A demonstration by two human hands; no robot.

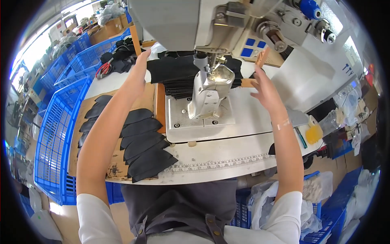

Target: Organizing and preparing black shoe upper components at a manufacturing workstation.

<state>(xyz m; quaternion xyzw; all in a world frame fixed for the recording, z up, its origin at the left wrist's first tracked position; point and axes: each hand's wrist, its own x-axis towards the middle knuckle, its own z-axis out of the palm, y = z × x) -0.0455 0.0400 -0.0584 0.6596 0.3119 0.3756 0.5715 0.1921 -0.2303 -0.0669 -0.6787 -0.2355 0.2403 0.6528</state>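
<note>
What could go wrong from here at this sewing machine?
1. The left forearm crosses over the loose, overlapping black pieces; lowering it might drag some out of line.
2. The stack behind the metal post has uneven edges; layers could slip or catch on the post if it gets shifted.
3. The scissors lie to the left of the left hand; an outward swing might knock them.

The top edge cuts off the machine (170, 24), whose post (209, 99) hides part of the black stack (168, 72). The left forearm (107, 126) covers some black pieces (140, 140). Whether the left hand (139, 74) or right hand (266, 90) touches the orange strips (135, 40) is unclear.
</note>
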